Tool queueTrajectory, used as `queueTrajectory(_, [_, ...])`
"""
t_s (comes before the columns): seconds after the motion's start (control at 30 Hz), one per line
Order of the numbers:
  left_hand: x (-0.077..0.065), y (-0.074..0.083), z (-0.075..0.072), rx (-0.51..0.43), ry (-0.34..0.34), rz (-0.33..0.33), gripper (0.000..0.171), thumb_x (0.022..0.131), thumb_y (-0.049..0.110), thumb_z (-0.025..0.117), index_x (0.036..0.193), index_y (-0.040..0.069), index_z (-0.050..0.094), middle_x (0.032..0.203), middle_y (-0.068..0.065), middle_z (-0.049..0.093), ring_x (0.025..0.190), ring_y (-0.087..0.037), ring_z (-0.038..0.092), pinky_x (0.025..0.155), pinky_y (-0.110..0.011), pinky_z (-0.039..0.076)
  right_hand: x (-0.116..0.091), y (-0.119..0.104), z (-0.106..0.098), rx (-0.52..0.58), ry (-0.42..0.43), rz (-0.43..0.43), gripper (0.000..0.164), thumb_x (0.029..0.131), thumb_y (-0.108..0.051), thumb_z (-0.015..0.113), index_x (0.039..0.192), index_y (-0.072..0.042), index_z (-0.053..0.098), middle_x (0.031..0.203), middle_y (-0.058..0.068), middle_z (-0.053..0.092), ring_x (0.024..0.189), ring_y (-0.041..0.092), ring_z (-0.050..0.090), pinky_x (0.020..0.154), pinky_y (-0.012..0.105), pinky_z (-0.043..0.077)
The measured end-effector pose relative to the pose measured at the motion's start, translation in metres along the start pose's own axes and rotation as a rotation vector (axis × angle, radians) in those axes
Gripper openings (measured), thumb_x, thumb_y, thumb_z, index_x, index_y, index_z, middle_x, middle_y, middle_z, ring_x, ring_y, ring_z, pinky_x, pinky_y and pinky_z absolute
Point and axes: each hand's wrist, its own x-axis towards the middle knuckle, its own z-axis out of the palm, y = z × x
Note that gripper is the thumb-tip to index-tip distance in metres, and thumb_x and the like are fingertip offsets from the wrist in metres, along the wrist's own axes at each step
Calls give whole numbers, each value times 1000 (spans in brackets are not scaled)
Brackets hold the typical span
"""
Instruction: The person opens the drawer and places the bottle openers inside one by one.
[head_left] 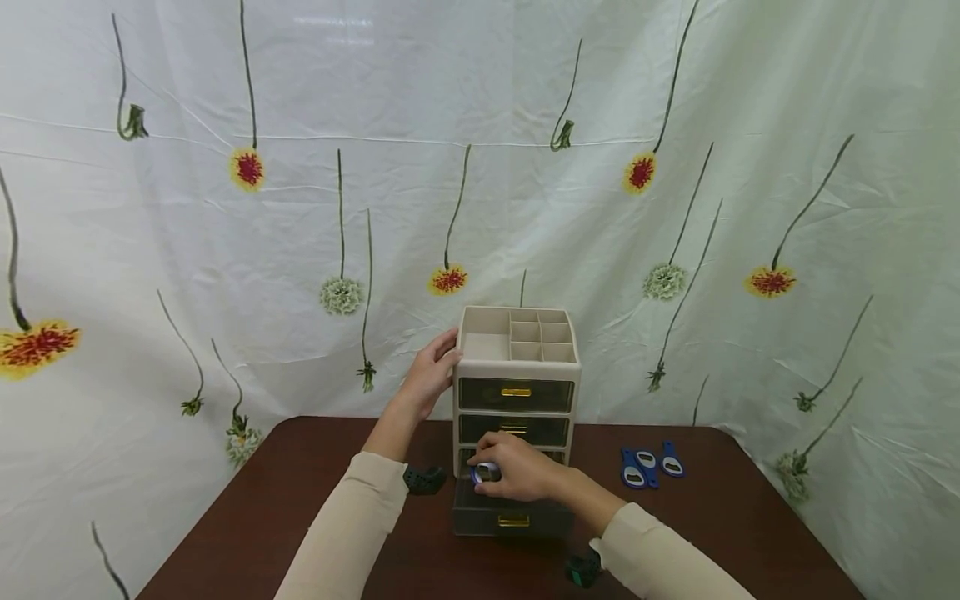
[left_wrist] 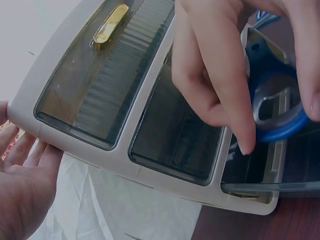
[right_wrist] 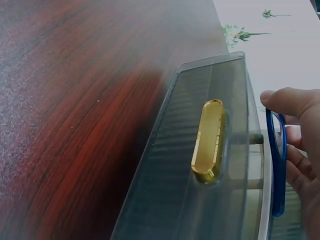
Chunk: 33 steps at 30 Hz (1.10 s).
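A blue bottle opener [head_left: 486, 473] with a metal insert is pinched between the thumb and fingers of my right hand [head_left: 517, 468]. It is above the pulled-out bottom drawer [head_left: 480, 523] of a cream desktop organizer [head_left: 517, 367]. In the right wrist view the opener [right_wrist: 278, 195] stands on edge, just behind the drawer front with its gold handle [right_wrist: 209, 142]. My left hand [head_left: 433, 372] rests against the organizer's left side near the top, fingers extended along it. The drawer's inside is partly hidden by my right hand.
Several more blue bottle openers [head_left: 633, 475] lie on the dark brown table [head_left: 300, 508] right of the organizer. Its upper drawers [head_left: 480, 396] are closed, and its top has divided compartments [head_left: 542, 336]. Behind hangs a white flower-patterned cloth [head_left: 405, 100].
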Motion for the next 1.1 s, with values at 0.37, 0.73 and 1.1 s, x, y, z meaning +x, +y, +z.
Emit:
queueTrajectory(0.37, [0, 2, 2, 10, -5, 0, 55, 111, 10, 47, 163, 7, 30, 165, -15, 31, 146, -33, 36, 114, -56, 34, 8, 3, 15, -153, -13, -15, 37, 97, -15, 77, 133, -11, 71, 133, 1, 64, 121, 17, 58, 100, 29, 49])
queueTrajectory(0.73, [-1, 3, 2, 8, -2, -1, 54, 111, 9, 46, 163, 7, 31, 164, -15, 31, 146, -33, 36, 114, -56, 34, -1, 8, 10, -32, 36, -18, 36, 96, -13, 77, 131, -7, 71, 133, 6, 64, 122, 19, 60, 100, 32, 50])
queueTrajectory(1.1, [-1, 5, 3, 4, 8, -10, 55, 110, 8, 47, 163, 5, 30, 164, -16, 32, 145, -34, 36, 114, -56, 34, -22, 19, -12, 0, 59, 31, 36, 96, -14, 77, 131, -10, 71, 133, 8, 64, 123, 25, 60, 102, 42, 50])
